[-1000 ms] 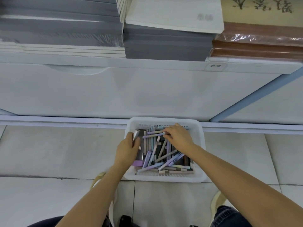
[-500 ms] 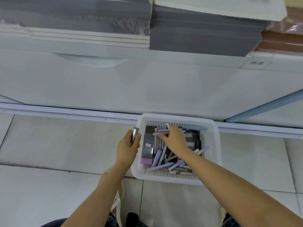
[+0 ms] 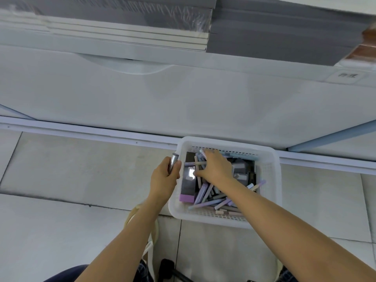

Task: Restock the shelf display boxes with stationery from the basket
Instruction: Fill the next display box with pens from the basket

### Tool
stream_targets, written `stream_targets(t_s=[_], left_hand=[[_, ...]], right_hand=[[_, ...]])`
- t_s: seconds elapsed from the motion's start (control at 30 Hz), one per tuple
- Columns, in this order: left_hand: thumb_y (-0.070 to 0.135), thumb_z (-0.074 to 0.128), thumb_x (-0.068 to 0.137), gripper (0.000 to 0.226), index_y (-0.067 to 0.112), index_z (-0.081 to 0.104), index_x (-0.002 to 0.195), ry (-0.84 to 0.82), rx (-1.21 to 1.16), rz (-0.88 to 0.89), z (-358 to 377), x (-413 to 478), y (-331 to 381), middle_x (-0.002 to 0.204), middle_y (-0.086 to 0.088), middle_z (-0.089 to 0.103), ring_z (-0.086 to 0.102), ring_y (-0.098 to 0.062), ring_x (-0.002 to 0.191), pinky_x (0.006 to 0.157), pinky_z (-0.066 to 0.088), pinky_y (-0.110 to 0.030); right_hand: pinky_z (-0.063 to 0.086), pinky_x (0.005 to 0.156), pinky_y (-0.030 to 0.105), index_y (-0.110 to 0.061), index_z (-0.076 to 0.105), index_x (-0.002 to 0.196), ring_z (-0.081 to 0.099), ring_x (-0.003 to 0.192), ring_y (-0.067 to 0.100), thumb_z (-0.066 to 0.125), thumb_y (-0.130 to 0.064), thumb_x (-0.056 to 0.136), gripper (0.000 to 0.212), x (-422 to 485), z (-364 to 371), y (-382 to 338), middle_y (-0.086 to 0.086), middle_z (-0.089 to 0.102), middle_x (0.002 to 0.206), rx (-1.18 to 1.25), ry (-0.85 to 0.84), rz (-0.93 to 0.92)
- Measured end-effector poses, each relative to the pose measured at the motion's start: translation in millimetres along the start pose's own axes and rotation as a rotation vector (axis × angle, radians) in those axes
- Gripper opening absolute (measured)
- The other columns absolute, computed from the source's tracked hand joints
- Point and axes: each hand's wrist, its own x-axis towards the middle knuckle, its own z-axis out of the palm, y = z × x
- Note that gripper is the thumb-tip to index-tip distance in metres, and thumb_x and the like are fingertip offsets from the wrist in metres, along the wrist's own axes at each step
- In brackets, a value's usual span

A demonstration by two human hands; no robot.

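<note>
Down on the floor, the white basket holds pastel pens. Left hand grips a silver pen at the basket's nine o'clock rim; right hand pinches pastel pens at its eleven o'clock corner.

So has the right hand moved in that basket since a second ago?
Yes. The right hand has slid leftwards across the basket, toward its left wall.

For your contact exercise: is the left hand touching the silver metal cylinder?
Touching. The head view shows the left hand curled round the silver metal cylinder.
</note>
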Motion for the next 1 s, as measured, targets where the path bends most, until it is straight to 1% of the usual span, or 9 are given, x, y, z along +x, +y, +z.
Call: stream_targets(t_s=[0.07,0.13,0.27,0.4,0.5,0.57,0.67,0.73,1.0], left_hand=[[0.028,0.050,0.100,0.030,0.002,0.050,0.085,-0.007,-0.015,-0.007,-0.3,0.0,-0.2,0.074,-0.018,0.061,0.052,-0.015,0.059,0.065,0.051,-0.043],[0.028,0.050,0.100,0.029,0.005,0.050,0.083,-0.014,-0.023,-0.011,-0.3,-0.2,-0.5,0.071,-0.012,0.060,0.051,-0.017,0.060,0.065,0.050,-0.041],[0.028,0.051,0.100,0.028,0.012,0.047,0.077,-0.018,-0.022,-0.010,0.1,0.3,-1.5,0.071,-0.011,0.059,0.050,-0.014,0.058,0.061,0.047,-0.035],[0.028,0.051,0.100,0.029,0.011,0.046,0.076,-0.013,-0.025,-0.013,0.8,0.2,-1.1,0.073,-0.017,0.060,0.049,-0.013,0.057,0.061,0.045,-0.035],[0.028,0.051,0.100,0.029,0.007,0.049,0.080,-0.016,-0.026,-0.012,0.9,-0.1,-1.1,0.074,-0.019,0.061,0.049,-0.014,0.057,0.060,0.045,-0.035],[0.029,0.051,0.099,0.030,0.005,0.049,0.081,-0.013,-0.029,-0.011,0.9,0.0,-1.3,0.074,-0.018,0.061,0.049,-0.013,0.057,0.060,0.045,-0.034],[0.029,0.051,0.099,0.032,0.001,0.050,0.084,-0.009,-0.031,-0.012,1.1,0.9,-2.5,0.073,-0.017,0.061,0.050,-0.015,0.058,0.061,0.047,-0.038],[0.029,0.051,0.099,0.032,0.001,0.050,0.083,-0.007,-0.027,-0.011,1.6,1.7,-4.1,0.073,-0.017,0.062,0.050,-0.016,0.058,0.061,0.047,-0.038],[0.029,0.051,0.099,0.029,0.006,0.051,0.081,-0.003,-0.023,-0.012,3.4,1.8,-4.9,0.073,-0.015,0.062,0.049,-0.014,0.057,0.059,0.046,-0.035]], right_hand=[[0.043,0.063,0.027,-0.017,0.060,0.113,0.063,0.093,0.016,0.078,-0.039,0.075,0.048,-0.8,-5.1,2.9,-0.012,0.063,0.093,0.064,0.000,0.008],[0.039,0.054,0.024,-0.015,0.062,0.105,0.058,0.074,0.010,0.072,-0.032,0.080,0.032,2.0,-15.5,5.3,-0.019,0.052,0.069,0.010,-0.090,-0.007],[0.050,0.063,0.027,-0.012,0.066,0.096,0.055,0.067,0.012,0.067,-0.028,0.085,0.019,13.5,-44.2,15.1,-0.002,0.060,0.078,-0.035,-0.394,-0.009],[0.052,0.062,0.032,-0.012,0.063,0.069,0.050,0.051,0.013,0.060,-0.039,0.091,0.035,13.7,-41.8,18.1,0.000,0.054,0.058,0.125,-0.106,0.005],[0.052,0.057,0.034,-0.011,0.060,0.074,0.057,0.058,0.016,0.060,-0.062,0.084,0.052,7.4,-21.6,9.6,0.002,0.058,0.064,-0.023,0.024,-0.016],[0.044,0.056,0.031,-0.012,0.056,0.085,0.056,0.068,0.018,0.063,-0.070,0.076,0.059,4.7,-10.5,6.3,0.000,0.054,0.078,-0.102,0.071,0.018],[0.040,0.062,0.030,-0.011,0.052,0.114,0.058,0.089,0.022,0.065,-0.070,0.073,0.072,0.7,2.7,5.7,0.006,0.052,0.107,-0.140,0.057,0.020],[0.041,0.063,0.030,-0.011,0.052,0.119,0.059,0.093,0.023,0.067,-0.063,0.077,0.069,0.5,6.9,5.2,0.007,0.052,0.115,-0.161,0.061,-0.022],[0.042,0.062,0.029,-0.014,0.058,0.093,0.060,0.082,0.021,0.074,-0.041,0.077,0.036,12.3,-3.0,-3.5,0.001,0.060,0.086,-0.026,-0.028,-0.061]])
